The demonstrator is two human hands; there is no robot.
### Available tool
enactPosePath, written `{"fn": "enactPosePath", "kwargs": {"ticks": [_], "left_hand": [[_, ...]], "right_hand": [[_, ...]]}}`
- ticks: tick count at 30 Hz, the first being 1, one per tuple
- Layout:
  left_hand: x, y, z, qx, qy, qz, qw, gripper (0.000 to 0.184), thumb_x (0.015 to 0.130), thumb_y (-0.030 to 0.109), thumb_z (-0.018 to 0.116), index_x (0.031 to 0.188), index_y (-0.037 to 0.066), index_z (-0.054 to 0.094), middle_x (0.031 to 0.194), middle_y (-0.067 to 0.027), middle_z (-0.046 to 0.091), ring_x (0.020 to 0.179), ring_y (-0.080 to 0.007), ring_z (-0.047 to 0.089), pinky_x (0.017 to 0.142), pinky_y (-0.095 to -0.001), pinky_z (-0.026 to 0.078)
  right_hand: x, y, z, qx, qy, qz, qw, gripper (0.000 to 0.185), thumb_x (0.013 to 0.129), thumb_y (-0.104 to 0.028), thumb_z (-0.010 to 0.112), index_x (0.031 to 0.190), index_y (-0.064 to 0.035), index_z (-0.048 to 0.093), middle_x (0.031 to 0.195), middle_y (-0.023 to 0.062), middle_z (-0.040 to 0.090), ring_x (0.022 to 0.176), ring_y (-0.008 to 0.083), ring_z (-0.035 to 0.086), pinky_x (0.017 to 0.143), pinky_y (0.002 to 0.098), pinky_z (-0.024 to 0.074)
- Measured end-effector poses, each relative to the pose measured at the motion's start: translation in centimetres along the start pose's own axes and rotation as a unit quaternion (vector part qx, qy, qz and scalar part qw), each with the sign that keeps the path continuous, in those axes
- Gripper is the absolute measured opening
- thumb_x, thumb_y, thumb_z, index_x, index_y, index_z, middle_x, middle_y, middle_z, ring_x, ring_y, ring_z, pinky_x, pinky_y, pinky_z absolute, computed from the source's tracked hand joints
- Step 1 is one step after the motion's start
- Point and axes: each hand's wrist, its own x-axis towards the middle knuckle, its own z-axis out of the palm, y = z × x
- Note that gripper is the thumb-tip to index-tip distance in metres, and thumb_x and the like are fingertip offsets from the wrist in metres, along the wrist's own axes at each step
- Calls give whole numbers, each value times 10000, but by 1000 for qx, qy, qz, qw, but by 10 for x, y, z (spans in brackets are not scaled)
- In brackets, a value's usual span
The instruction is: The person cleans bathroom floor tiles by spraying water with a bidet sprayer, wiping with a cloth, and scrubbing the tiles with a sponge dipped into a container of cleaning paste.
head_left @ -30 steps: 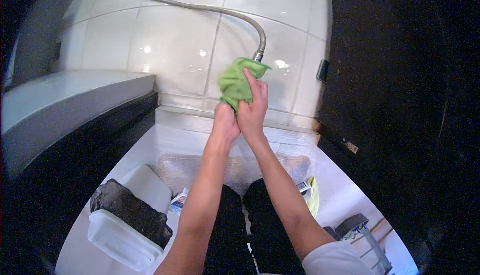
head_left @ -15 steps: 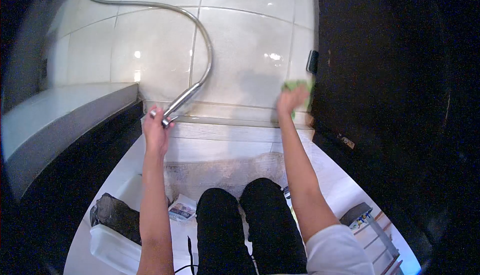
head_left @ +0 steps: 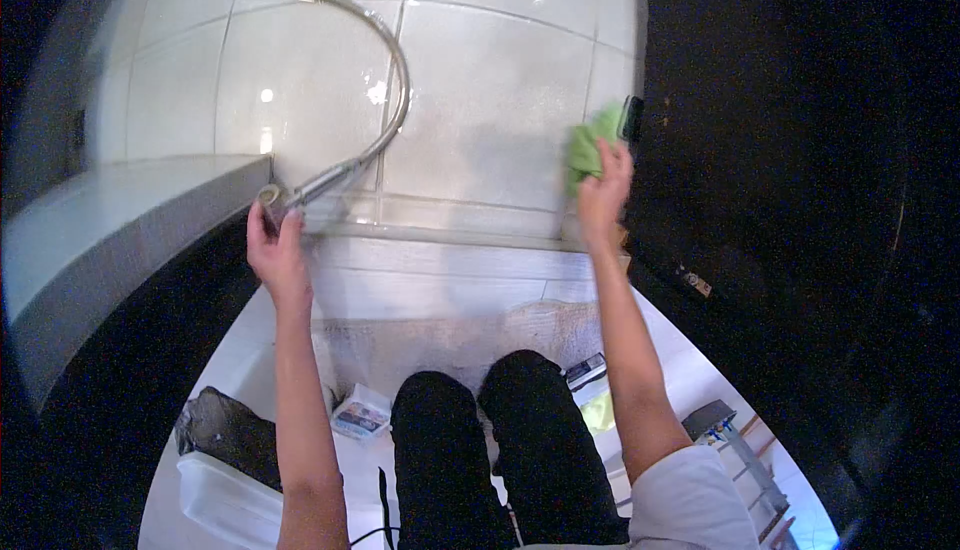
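Left hand (head_left: 280, 265) out at the edge of the pale tiled floor (head_left: 490, 100), and it has the chrome shower head (head_left: 275, 198), thumb and fingers pinching it near its round end! The handle slants up and to the right, straight into the metal hose (head_left: 403, 60), which sweeps round in a big curve over the tiles to the far left corner.

Across to the right hand (head_left: 607, 190), well apart from the left: fingers closed on a bunched green cloth (head_left: 585, 155), low on the right side of the tiles. There's blur here, so whether the cloth presses on the tile, I cannot tell. Just beside it sits a small dark block (head_left: 631, 118), right against the black panel (head_left: 770, 150).

Nearer in, the pale sill (head_left: 440, 255) runs between the tiles and a fuzzy mat (head_left: 450, 340), with two dark-trousered knees (head_left: 435, 410) below. Left of them lies a labelled white packet (head_left: 362, 415); to the right, a yellow cloth (head_left: 598, 412).
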Motion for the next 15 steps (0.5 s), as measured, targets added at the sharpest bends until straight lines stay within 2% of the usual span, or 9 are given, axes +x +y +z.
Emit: {"fn": "enactPosePath", "kwargs": {"ticks": [1,3,4,6,9,11,12,13,15], "left_hand": [[-1,4,3,1,4,-5,1000,317,836,-33,566,1149,16,567,1074,-69,594,936,-149,576,800,-253,461],[3,10,13,141,-42,286,947,319,825,-91,511,1126,10,552,1101,-90,588,998,-191,566,861,-276,447],[3,14,20,164,-50,344,923,306,819,-108,503,1099,10,544,1091,-117,587,986,-215,571,868,-305,450],[3,-7,23,149,-72,295,941,287,858,-66,509,1132,17,522,1113,-113,579,1011,-209,563,897,-309,435],[7,-45,33,124,-77,253,956,304,899,-12,531,1191,32,461,1111,-130,574,1028,-229,564,911,-337,437],[11,-66,32,226,-39,242,943,301,891,7,553,1171,19,445,1072,-149,576,996,-267,579,881,-356,458],[12,-70,33,274,-7,238,932,294,869,95,598,1115,-5,474,1023,-171,570,956,-368,548,835,-444,419],[13,-74,35,275,-11,240,931,294,869,95,598,1115,-5,474,1023,-171,570,956,-368,548,835,-444,419],[14,-81,35,303,24,214,928,335,862,151,609,1114,-14,463,1029,-174,569,968,-386,522,852,-467,387]], "right_hand": [[-8,16,-9,-169,-3,-3,986,417,740,3,475,1143,-13,581,1182,196,536,1128,344,501,969,430,391],[-43,8,-4,-283,-96,69,952,344,761,-57,503,1088,-22,604,1143,184,561,1084,324,532,919,432,410],[-60,2,2,-389,-181,146,891,282,782,-116,530,1034,-32,627,1105,171,586,1040,305,562,868,434,429],[-84,-24,28,-471,-204,87,854,212,785,-185,548,919,-67,663,962,129,638,886,258,619,736,434,458],[-83,-96,77,-270,-255,61,926,129,775,-159,569,774,-91,678,795,105,647,739,245,635,614,409,484],[-90,-160,96,-154,-252,30,955,120,759,-114,586,838,-55,655,813,150,643,799,290,639,680,421,495],[-91,-172,107,-74,-232,41,969,143,759,-101,583,867,-29,643,822,166,643,825,326,637,712,439,496],[-88,-169,108,-74,-230,45,969,143,759,-101,583,867,-29,643,822,166,643,825,326,637,712,439,496],[-85,-163,109,173,-283,160,930,230,804,-141,589,974,10,626,957,214,643,907,364,618,791,432,482]]}}
